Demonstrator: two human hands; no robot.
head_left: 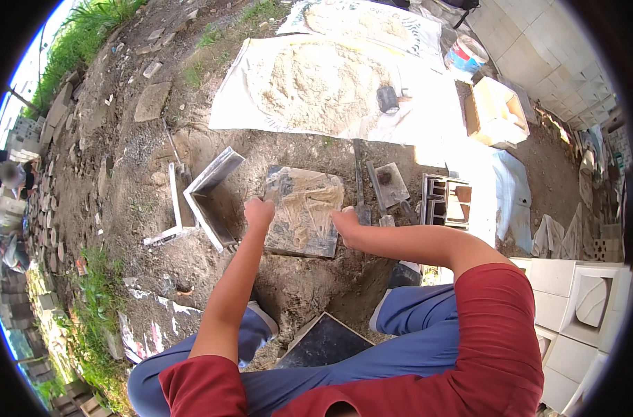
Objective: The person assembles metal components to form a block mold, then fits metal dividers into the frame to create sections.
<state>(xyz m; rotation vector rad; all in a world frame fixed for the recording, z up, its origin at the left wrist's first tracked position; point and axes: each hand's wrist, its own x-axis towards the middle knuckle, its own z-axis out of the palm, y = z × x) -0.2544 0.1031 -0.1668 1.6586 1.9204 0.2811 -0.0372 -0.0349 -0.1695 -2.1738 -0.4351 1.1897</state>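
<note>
Big white sheet (261, 97) with a sand pile (316, 80) lies up top. On the dirt below sits a square mould (304, 210); left hand (259, 213) and right hand (345, 222) clamp its side edges, fingers curled.

Outdoor yard workshop for casting blocks or tiles, on bare dirt ground (122, 194). Sandy mix heaped on a white tarp (427, 118); metal moulds (209, 198) lying open in the dirt; a trowel (389, 184) beside them. Pale cast blocks (573, 285) stacked at right, a paved wall behind. Grass along the yard's left edge.
</note>
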